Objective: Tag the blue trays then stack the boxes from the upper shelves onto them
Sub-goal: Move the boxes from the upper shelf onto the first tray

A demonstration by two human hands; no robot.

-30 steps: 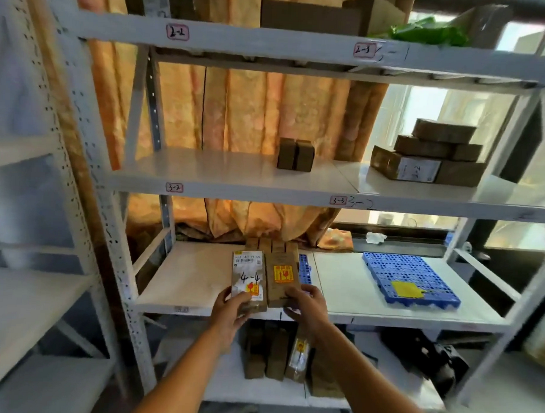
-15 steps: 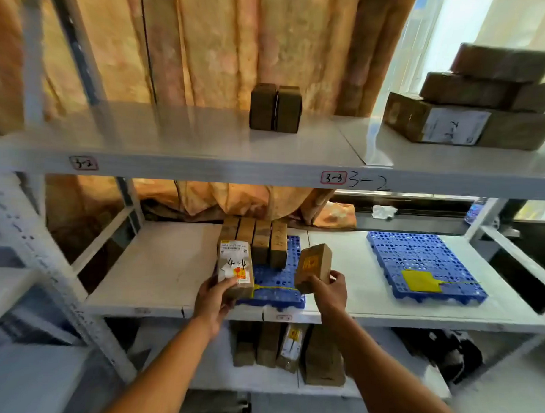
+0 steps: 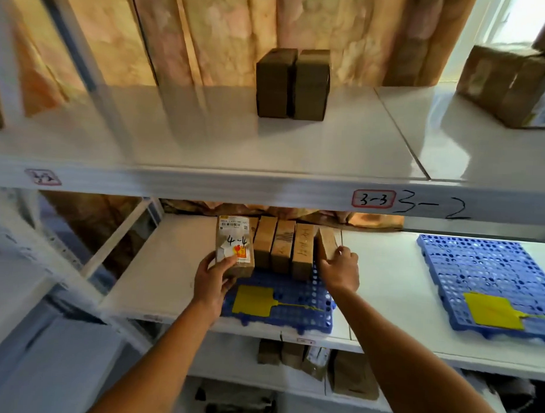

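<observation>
The left hand (image 3: 214,277) grips a labelled box (image 3: 235,246) marked "4-4", thumb across its top face and fingers curled under its near end; the box sits at the left end of a row on the near blue tray (image 3: 288,302). The right hand (image 3: 340,267) holds a plain brown box (image 3: 326,247) at the right end of the same row, fingers wrapped round its near corner, the box tilted and leaning against its neighbour. Between the two held boxes stand three more brown boxes (image 3: 283,248), side by side and touching, filling the back part of the tray. A yellow tag (image 3: 252,300) lies flat on the tray's bare front part, its thin strap running right across the grid.

Well to the right on the same white shelf (image 3: 383,281) lies a second blue tray (image 3: 485,275) with its own yellow tag (image 3: 491,311) and no boxes on it.

The shelf above (image 3: 205,142) juts out over the row, its front beam bearing a red-framed sticker (image 3: 373,198) reading "3-3" beside handwritten "3-2". On it stand two dark boxes (image 3: 292,83), upright and pressed together, with a larger stack of cartons (image 3: 510,85) at the far right edge. An orange patterned curtain (image 3: 240,32) hangs behind. Under the working shelf, several small parcels (image 3: 318,359) stand on a lower board, partly hidden by the forearms.
</observation>
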